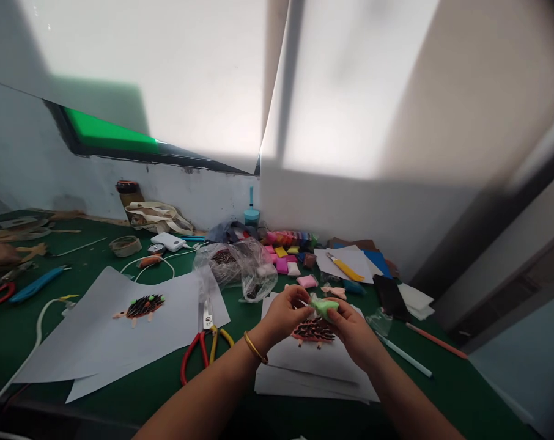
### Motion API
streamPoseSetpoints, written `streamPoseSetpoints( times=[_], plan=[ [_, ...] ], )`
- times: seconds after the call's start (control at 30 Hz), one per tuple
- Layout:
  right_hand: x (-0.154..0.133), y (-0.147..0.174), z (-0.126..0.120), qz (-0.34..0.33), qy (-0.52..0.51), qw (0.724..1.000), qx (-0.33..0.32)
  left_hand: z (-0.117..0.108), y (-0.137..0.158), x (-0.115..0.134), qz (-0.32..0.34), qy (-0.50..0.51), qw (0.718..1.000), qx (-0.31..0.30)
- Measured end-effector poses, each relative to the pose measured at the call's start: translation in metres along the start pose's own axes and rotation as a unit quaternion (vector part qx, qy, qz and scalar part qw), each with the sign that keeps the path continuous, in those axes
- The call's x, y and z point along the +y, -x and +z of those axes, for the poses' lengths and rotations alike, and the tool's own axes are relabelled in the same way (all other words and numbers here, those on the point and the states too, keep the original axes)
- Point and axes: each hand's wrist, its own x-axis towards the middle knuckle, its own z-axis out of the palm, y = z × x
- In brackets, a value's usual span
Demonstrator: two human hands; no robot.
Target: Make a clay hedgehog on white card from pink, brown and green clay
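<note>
Between my two hands is a small packet of light green modelling clay (323, 307) in a see-through wrapper. My left hand (286, 316), with a gold bangle at the wrist, pinches the wrapper's left end. The clay end is gripped by the thumb and fingers of my right hand (353, 330). Directly below lies a hedgehog figure (314, 330) with dark spikes and a pinkish body, partly covered by my hands. It rests on a stack of white paper (304, 373).
Left of my arms, a second hedgehog (145, 307) with green and red balls lies on white paper (167, 336). Red-handled scissors (199, 348) are beside it. Behind are coloured clay packets (282, 265), a plastic bag (254, 263) and a yellow cutter (345, 267). A white pen (408, 357) lies right.
</note>
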Motion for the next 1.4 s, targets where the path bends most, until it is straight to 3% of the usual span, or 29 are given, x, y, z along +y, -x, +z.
streamPoseSetpoints(
  times=[0.23, 0.4, 0.53, 0.77, 0.93, 1.07, 1.27, 1.4],
  plan=[
    [-0.004, -0.004, 0.004, -0.013, -0.034, 0.999, 0.017, -0.001, -0.009, -0.001, 0.061, -0.11, 0.992, 0.019],
    [-0.004, -0.006, 0.005, 0.0, -0.057, 0.998, 0.033, -0.003, -0.01, -0.003, 0.074, -0.121, 0.989, 0.04],
    [-0.004, -0.007, 0.002, 0.004, -0.044, 0.999, 0.03, -0.005, -0.008, 0.002, 0.104, -0.143, 0.984, 0.017],
    [0.0, -0.006, 0.002, 0.021, -0.025, 0.999, 0.006, -0.005, -0.008, 0.015, 0.187, -0.252, 0.949, -0.011],
    [0.003, -0.008, 0.003, 0.01, -0.016, 1.0, 0.023, -0.002, -0.006, 0.017, 0.241, -0.312, 0.919, 0.024],
    [-0.001, -0.008, 0.003, 0.018, -0.012, 1.0, 0.016, -0.001, -0.006, 0.016, 0.227, -0.347, 0.909, 0.042],
    [-0.015, -0.017, -0.007, -0.033, 0.092, 0.995, 0.017, -0.005, -0.023, 0.037, 0.17, -0.411, 0.894, -0.059],
    [-0.029, -0.027, -0.017, -0.096, 0.177, 0.979, 0.016, -0.004, -0.039, 0.053, 0.115, -0.41, 0.903, -0.063]
  ],
)
